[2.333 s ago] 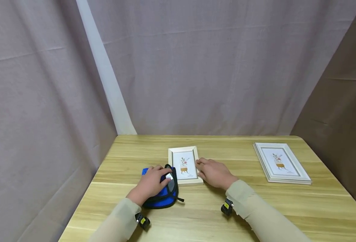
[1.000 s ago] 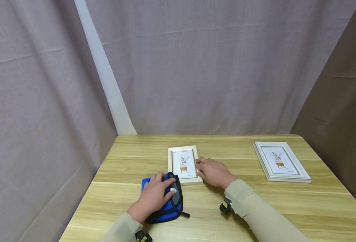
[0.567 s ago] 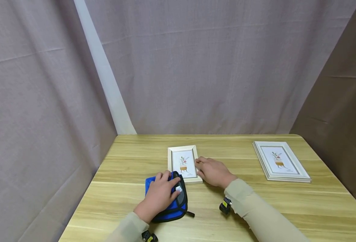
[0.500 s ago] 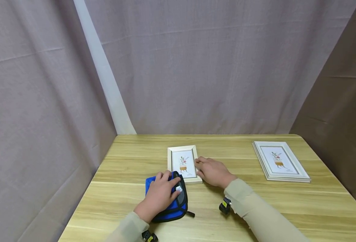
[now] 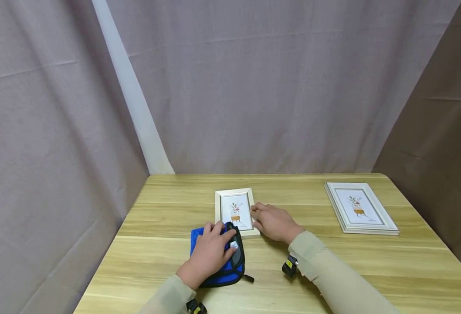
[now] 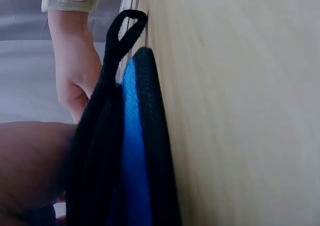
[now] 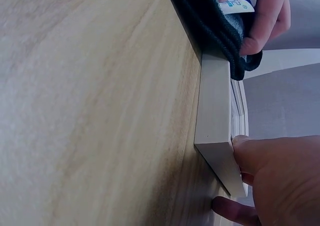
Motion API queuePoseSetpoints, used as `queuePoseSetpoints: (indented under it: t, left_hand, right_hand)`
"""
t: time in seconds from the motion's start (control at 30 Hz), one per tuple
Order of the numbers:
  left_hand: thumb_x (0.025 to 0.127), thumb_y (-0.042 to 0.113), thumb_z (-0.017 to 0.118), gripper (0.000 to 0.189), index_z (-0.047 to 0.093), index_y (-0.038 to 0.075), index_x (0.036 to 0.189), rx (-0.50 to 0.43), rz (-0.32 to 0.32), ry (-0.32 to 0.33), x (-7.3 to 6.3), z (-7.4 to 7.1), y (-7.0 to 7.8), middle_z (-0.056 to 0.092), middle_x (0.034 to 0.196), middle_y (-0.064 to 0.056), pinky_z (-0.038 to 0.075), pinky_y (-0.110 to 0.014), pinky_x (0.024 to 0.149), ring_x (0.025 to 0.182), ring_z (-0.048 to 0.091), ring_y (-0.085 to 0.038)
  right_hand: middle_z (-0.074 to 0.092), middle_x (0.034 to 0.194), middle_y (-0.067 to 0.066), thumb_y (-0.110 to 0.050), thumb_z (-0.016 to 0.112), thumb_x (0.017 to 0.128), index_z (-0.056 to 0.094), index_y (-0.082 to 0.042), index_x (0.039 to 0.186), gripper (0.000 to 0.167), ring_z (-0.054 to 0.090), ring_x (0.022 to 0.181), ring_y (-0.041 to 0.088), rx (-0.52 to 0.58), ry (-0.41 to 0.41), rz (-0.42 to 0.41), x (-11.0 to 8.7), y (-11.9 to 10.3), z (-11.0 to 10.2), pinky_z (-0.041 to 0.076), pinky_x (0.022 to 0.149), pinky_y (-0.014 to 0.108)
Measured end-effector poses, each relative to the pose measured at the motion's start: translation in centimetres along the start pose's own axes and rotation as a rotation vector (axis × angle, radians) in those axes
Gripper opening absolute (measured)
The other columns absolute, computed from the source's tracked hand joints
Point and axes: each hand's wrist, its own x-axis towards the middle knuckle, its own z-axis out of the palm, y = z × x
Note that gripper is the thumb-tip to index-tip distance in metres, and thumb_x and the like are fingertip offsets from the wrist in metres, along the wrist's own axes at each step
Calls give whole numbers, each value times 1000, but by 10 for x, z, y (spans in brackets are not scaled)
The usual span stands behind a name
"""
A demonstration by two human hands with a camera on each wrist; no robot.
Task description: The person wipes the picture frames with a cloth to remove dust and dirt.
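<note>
A white picture frame [image 5: 224,200] with a plant print lies face up on the table. My left hand [image 5: 208,255] grips a folded blue cloth [image 5: 236,257] with black edging, a grey band, a small white label and a loop. The cloth's far corner overlaps the frame's near-left part. In the right wrist view my thumb lies beside the label [image 7: 236,5], a finger over the cloth's edge. My right hand [image 5: 275,222] holds the frame by its right side, thumb on the near rim and fingers farther along. In the left wrist view the cloth [image 6: 135,146] stands close against the tabletop.
A stack of similar white frames [image 5: 385,222] lies at the table's right side, the top one showing the same plant print. The wooden table [image 5: 167,209] ends at grey curtains [image 5: 254,109] behind and to the left. Black wrist cameras [image 5: 290,266] hang under both cuffs.
My left hand has brought the cloth from the frame's left side toward me, then rightward onto its near-left part. The right hand stays on the frame. The whole view shifts slightly.
</note>
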Motion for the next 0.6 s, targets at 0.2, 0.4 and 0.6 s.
queuePoseSetpoints:
  t: [0.2,0.4,0.6]
  left_hand:
    - [103,49,77,47,74,25,143,-15,-2,26,-6,-1,-7,62,140,-10,59,-51,78,116,55,-34]
    - [101,47,80,47,75,23,141,-14,13,37,-10,-6,-16,64,138,-13,60,-54,80,113,59,-39]
    - [101,49,80,51,74,22,143,-34,-19,-20,-12,-9,-21,62,143,-16,61,-59,84,119,61,-45]
  right_hand:
    - [63,152,13,-28,67,111,66,-2,151,48,63,137,37,-4,-2,6,0,2,3,54,109,54]
    - [62,155,13,-28,67,111,65,-2,152,49,61,141,36,6,-11,16,1,1,1,51,113,54]
    - [62,155,14,-28,68,111,65,-2,152,49,61,140,38,19,-13,21,0,2,1,52,111,55]
